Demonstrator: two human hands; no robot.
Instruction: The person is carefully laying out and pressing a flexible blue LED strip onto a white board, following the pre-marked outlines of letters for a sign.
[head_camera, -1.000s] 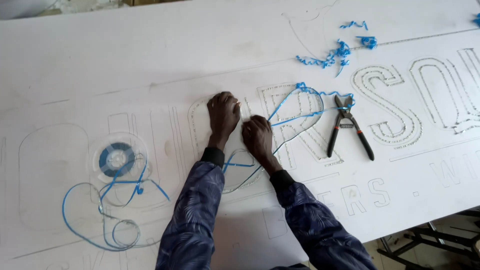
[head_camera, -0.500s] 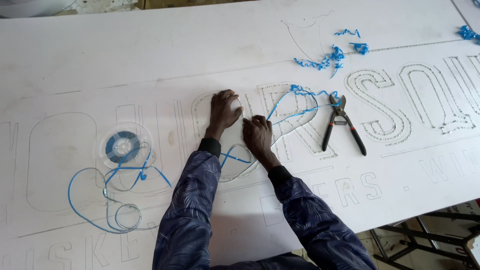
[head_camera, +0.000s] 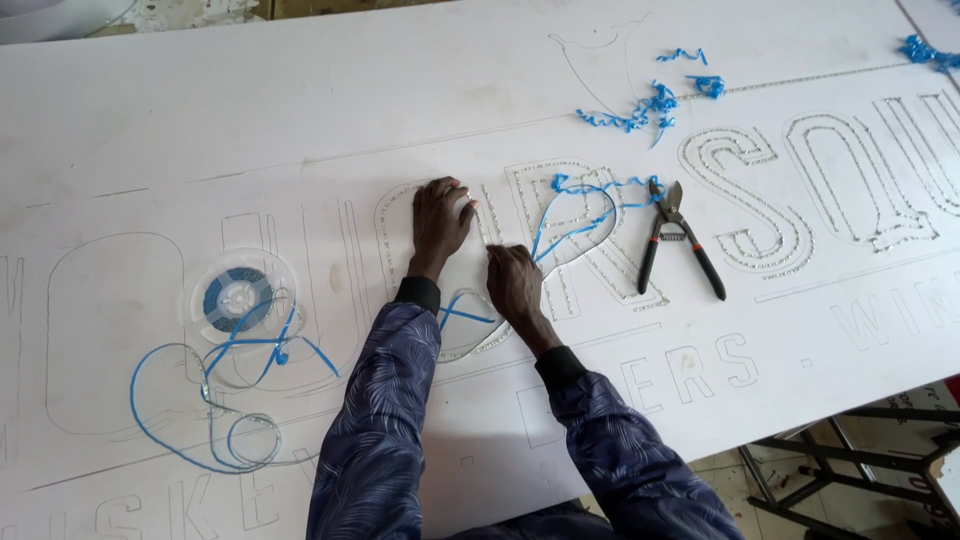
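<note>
The signboard (head_camera: 300, 110) was white, the strip (head_camera: 570, 225) and spool (head_camera: 238, 298) blue. The sleeves (head_camera: 380, 430) wore a navy leaf print. The cutters (head_camera: 675, 240) had black handles.

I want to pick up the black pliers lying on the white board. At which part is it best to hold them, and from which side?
Probably the two black handles of the pliers. They splay toward the near edge of the white board, jaws pointing away toward the blue strip, so come from the near right side, clear of both hands.

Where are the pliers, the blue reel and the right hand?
pliers (head_camera: 672, 232): head view, on the pivot where the handles meet.
blue reel (head_camera: 238, 299): head view, on its blue ring.
right hand (head_camera: 514, 282): head view, on the back of the hand.
</note>
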